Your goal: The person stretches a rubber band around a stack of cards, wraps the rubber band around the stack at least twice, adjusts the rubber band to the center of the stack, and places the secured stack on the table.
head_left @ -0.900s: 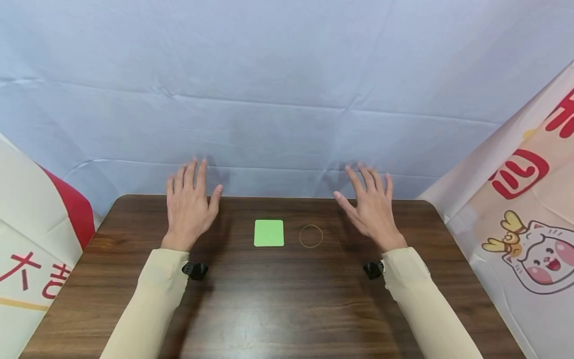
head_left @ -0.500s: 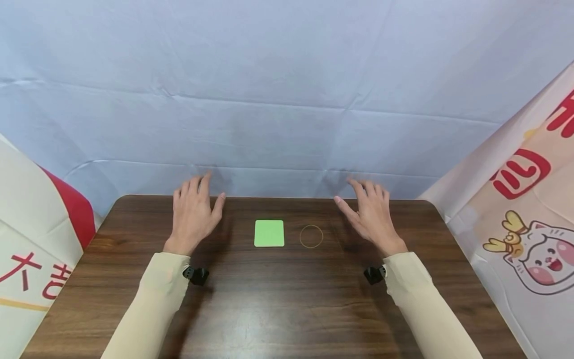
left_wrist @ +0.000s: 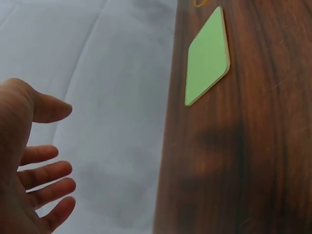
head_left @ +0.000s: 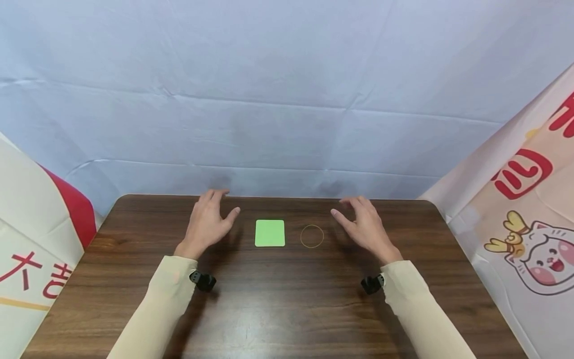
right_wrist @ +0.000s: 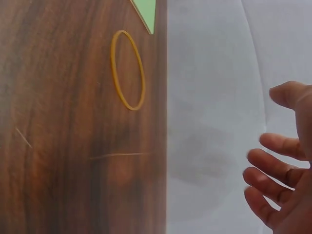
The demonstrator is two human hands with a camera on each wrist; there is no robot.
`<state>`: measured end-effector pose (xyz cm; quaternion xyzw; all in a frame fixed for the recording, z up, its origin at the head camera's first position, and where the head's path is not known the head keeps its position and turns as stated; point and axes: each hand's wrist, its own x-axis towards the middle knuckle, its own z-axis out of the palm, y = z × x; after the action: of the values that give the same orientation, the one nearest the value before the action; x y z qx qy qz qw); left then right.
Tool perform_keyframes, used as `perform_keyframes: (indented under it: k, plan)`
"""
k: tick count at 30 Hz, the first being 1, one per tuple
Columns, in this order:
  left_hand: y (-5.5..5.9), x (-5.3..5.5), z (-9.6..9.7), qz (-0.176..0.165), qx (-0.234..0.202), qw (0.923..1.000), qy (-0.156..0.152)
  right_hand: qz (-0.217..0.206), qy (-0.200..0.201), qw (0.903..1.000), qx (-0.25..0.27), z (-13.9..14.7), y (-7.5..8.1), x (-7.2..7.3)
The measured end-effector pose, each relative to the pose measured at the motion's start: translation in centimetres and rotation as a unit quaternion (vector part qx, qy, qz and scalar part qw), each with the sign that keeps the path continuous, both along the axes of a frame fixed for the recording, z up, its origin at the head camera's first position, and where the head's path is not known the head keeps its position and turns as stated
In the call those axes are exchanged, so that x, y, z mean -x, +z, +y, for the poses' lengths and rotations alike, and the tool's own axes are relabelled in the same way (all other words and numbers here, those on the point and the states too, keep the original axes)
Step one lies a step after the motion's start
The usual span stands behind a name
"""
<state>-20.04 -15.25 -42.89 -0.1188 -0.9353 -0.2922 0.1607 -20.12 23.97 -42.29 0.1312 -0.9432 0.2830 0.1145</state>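
A light green square pad with rounded corners (head_left: 270, 233) lies flat on the table; the left wrist view shows its thin edge. Just to its right lies a yellow rubber band (right_wrist: 113, 63), spread in a ring. My left hand (head_left: 207, 222) hovers left of the green pad, thumb apart from loosely bent fingers, holding nothing. On the other side, my right hand (head_left: 366, 225) is above the table to the right of the rubber band, its thumb toward the band and its fingers relaxed. Nothing is in that hand either.
The dark wood table (head_left: 278, 309) ends at a far edge just behind both hands. A pale cloth backdrop (head_left: 287, 99) hangs behind it. Printed cloths flank the table, one with a cartoon cat (head_left: 544, 259) on the right.
Both hands have drawn back from the backdrop and lowered toward the table, with their fingers bending more. The left hand has also shifted right toward the green pad. Pad and rubber band stay put.
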Motion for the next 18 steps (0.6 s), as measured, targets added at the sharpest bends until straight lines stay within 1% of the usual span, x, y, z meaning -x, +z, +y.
perform_keyframes:
  k: [2,5,8,11,15,18]
  plan:
    - [-0.3,0.0,0.3,-0.027,-0.018,0.9994,-0.01,-0.012,0.003,0.9999,0.006,-0.1,-0.4,-0.1]
    - [-0.9,0.0,0.8,-0.061,-0.03,0.9973,-0.027,-0.026,0.01,0.9995,0.016,-0.3,-0.8,-0.3]
    - [-1.7,0.2,1.3,-0.083,-0.033,0.9949,-0.047,-0.042,0.018,0.9986,0.029,-0.4,-1.3,-0.5]
    - [-2.5,0.4,1.7,-0.096,-0.039,0.9919,-0.074,-0.066,0.025,0.9964,0.047,-0.6,-1.8,-0.7]
    - [-3.6,0.7,2.1,-0.122,-0.064,0.9844,-0.109,-0.093,0.029,0.9933,0.061,-0.8,-2.6,-0.9]
    - [-4.5,1.0,2.4,-0.151,-0.074,0.978,-0.124,-0.106,0.03,0.9919,0.063,-0.9,-3.2,-0.9]
